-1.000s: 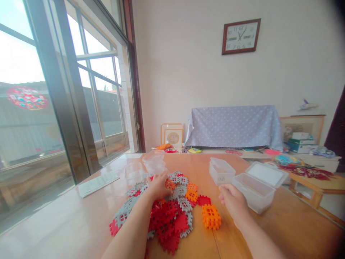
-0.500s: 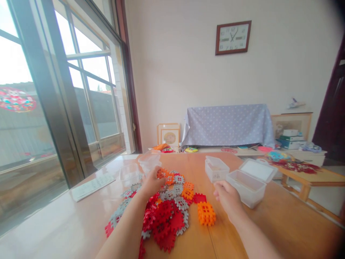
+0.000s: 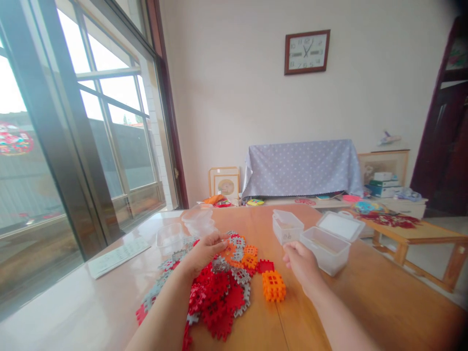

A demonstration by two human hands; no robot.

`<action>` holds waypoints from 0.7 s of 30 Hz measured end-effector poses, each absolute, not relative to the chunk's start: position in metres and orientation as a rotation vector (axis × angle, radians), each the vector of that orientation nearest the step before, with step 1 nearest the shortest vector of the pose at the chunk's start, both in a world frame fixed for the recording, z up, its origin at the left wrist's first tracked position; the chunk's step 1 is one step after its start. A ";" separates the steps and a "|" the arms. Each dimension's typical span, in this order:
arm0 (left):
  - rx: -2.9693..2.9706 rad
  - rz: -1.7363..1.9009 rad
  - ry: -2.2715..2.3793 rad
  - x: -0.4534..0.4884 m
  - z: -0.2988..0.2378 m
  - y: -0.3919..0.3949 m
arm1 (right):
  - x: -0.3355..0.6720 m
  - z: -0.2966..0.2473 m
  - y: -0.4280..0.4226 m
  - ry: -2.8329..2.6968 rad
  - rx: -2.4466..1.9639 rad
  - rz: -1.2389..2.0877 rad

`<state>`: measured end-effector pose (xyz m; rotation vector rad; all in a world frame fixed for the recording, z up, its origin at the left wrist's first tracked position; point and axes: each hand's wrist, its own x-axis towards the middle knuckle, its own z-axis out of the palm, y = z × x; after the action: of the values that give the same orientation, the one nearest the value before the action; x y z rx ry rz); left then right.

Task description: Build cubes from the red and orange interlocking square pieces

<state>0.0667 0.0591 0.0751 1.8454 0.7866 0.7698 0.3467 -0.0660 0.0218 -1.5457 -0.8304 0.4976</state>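
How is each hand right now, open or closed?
Left hand: at an orange, square plastic lattice piece; grip can't be told.
Right hand: curled closed, nothing visibly held.

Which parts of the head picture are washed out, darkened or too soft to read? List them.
Head view: sky through the window burnt white; pale glare on the table's left side; upper right corner dark; print on the white sheet unreadable.

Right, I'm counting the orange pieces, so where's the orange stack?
In the head view, the orange stack sits on the table between the pile and the right hand, just in front of a red piece.
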 end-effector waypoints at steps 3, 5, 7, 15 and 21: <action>1.958 0.839 0.920 0.073 0.075 0.058 | 0.349 0.015 -0.064 -0.882 -1.598 0.575; 2.080 0.828 0.973 0.077 0.074 0.057 | 0.350 0.008 -0.062 -0.930 -1.648 0.648; 2.188 0.770 0.959 0.080 0.073 0.056 | 0.350 0.000 -0.061 -0.985 -1.687 0.700; 2.375 0.618 0.958 0.090 0.064 0.050 | 0.347 -0.001 -0.060 -1.031 -1.539 0.912; 2.467 0.580 1.104 0.091 0.055 0.052 | 0.346 0.008 -0.057 -1.010 -1.507 0.867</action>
<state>0.0906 0.0521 0.0548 2.4667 1.1043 0.5800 0.3457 -0.0571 0.0082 -1.5070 -1.0096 0.8672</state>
